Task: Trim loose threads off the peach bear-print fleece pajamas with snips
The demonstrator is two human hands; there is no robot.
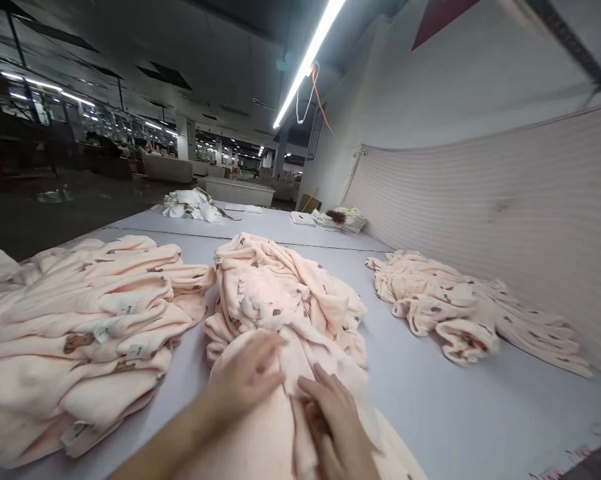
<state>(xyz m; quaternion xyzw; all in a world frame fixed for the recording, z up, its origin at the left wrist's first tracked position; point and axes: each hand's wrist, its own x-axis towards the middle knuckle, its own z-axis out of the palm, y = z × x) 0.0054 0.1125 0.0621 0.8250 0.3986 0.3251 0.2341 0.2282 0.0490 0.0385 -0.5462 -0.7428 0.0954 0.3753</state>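
Note:
A pale pink fleecy garment with small brown prints lies in front of me on the table, its far part bunched into a heap. My left hand is over its left side, smeared by motion, with the thumb and fingers apart. On the right part of the same cloth rests my right hand, fingers bent and spread beside a long fold. The undersides of the fingers are hidden. No cloth shows clearly pinched in either hand.
A large pile of similar pink garments with white labels lies at left. Another bunch is at right by a striped cloth hanging. White fabric and folded stacks sit at the far end of the table.

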